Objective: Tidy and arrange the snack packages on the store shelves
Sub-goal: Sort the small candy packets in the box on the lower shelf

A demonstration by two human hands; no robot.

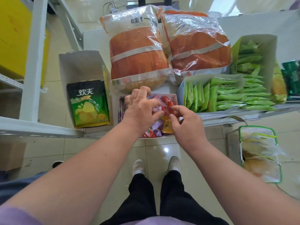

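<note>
Sorting looks midway: the small box (174,96) of mixed sachets on the shelf (253,21) is jumbled. The left hand (140,106) curls over purple packets, the right hand (186,123) pinches a red sachet (168,106). Green packs (227,95) at 3 o'clock stand ordered.

A shiny tiled floor (155,146) lies below. A basket with a green rim (259,153) sits on it at the right. A brown cardboard box (11,155) sits at the left. Some wires (112,5) lie far back.
</note>
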